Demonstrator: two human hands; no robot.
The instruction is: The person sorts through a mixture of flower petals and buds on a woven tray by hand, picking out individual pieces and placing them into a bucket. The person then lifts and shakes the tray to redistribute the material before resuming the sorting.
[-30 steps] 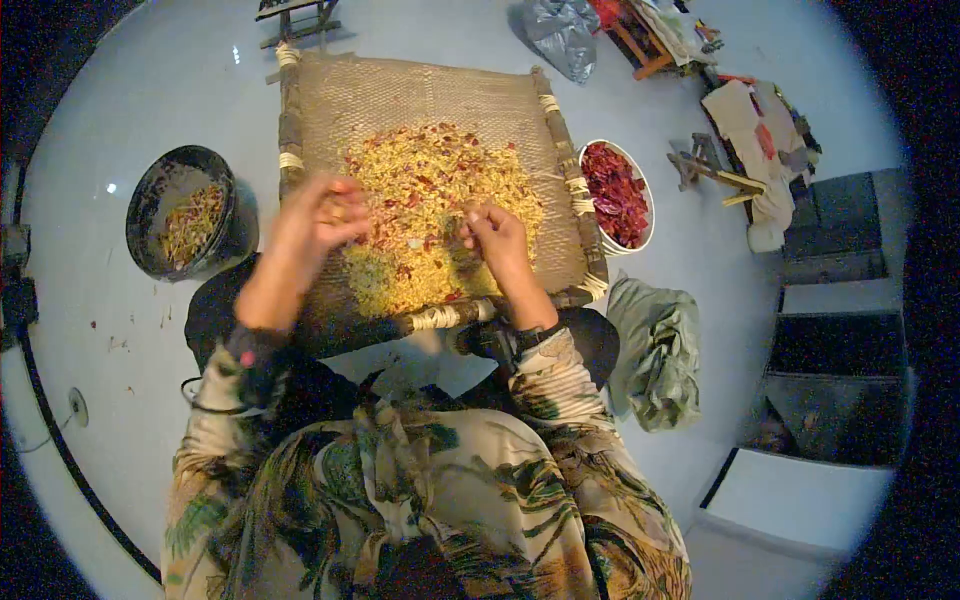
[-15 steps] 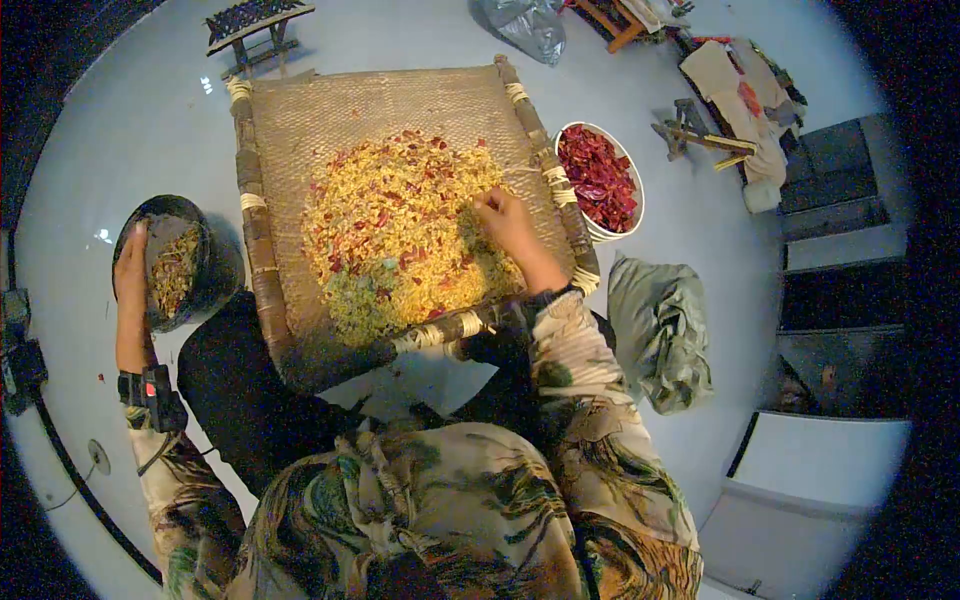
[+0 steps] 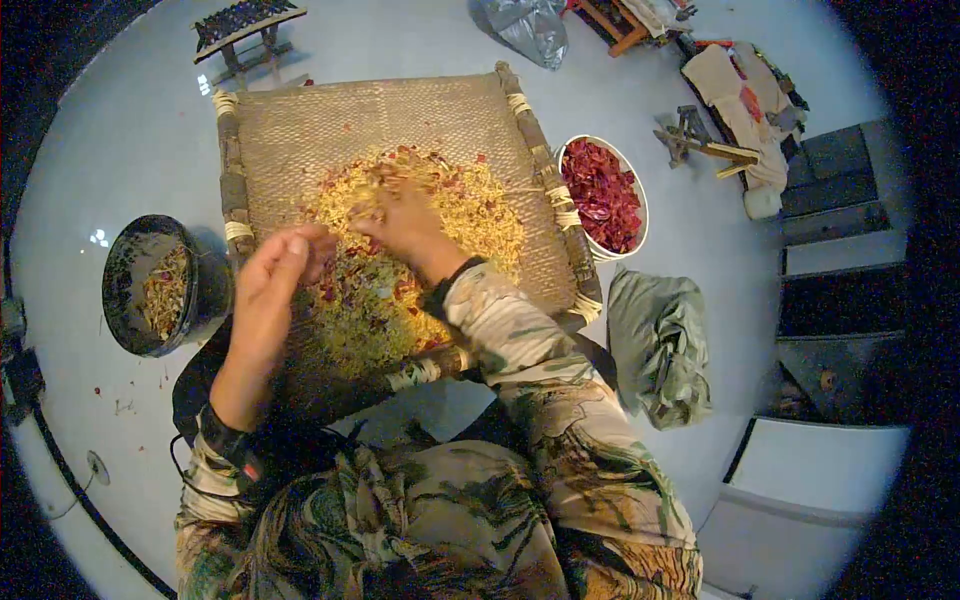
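A wood-framed woven mat (image 3: pixel 300 120) holds a spread of small yellow pieces (image 3: pixel 490 220) mixed with red flakes, with a dull green heap (image 3: pixel 370 310) at its near left. Over the left part of the spread is my left hand (image 3: pixel 270 285), thumb apart and fingers reaching out, with nothing visible in it. My right hand (image 3: pixel 405 225) is low over the middle of the yellow pieces. Motion blurs its fingers, so I cannot make out whether they hold anything.
A black bucket (image 3: pixel 118 285) with plant scraps inside stands left of the mat. On the right are a white bucket (image 3: pixel 643 205) of dark red dried pieces and a grey-green sack (image 3: pixel 660 340). A small stool (image 3: pixel 250 30) stands at the far left.
My left hand has let go of the black bucket's rim and come right, over the mat. My right hand has moved left from the spread's right side to its middle.
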